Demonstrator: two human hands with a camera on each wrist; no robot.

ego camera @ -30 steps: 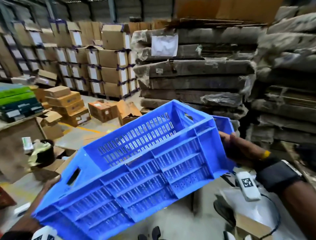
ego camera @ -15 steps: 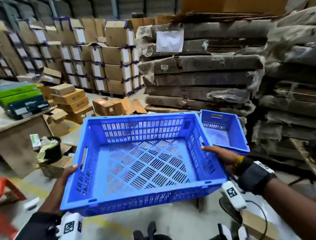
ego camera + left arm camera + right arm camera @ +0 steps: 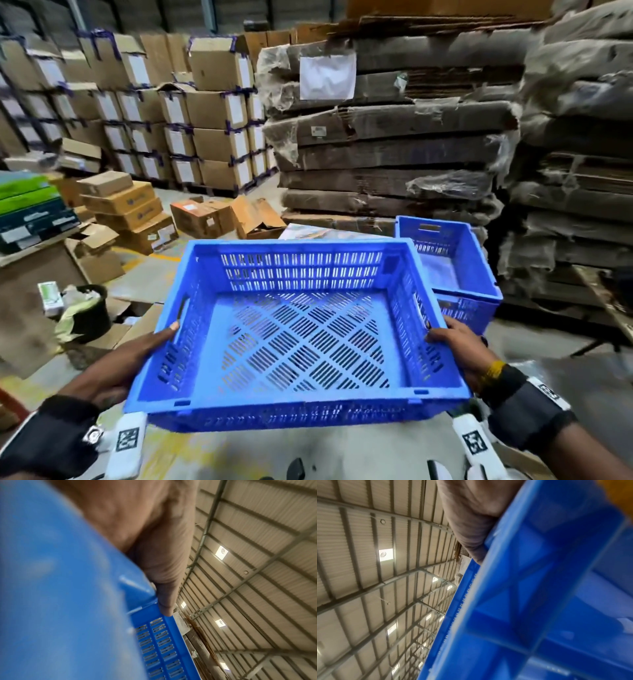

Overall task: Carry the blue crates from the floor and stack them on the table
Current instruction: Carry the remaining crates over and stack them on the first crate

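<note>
I hold a blue slotted crate (image 3: 301, 335) level at chest height, with its open side up and nothing in it. My left hand (image 3: 144, 353) grips its left wall with the thumb on the rim, and my right hand (image 3: 452, 342) grips the right wall the same way. The other fingers are hidden under the crate. In the left wrist view a finger (image 3: 163, 574) lies along the crate (image 3: 51, 588) rim. The right wrist view shows the crate (image 3: 539, 601) from close below. A second blue crate (image 3: 455, 274) stands just beyond, to the right, apparently on another crate.
Tall stacks of flattened cardboard (image 3: 394, 154) rise behind the crates. Taped cartons (image 3: 212, 113) are piled at the back left, with loose boxes (image 3: 126, 212) on the floor. A black bin (image 3: 89, 315) stands at the left. Grey floor (image 3: 342, 452) lies below me.
One second ago the crate was tipped with its ribbed underside toward me. It has since swung level with its open side up and moved to the middle of the view, both hands holding on.
</note>
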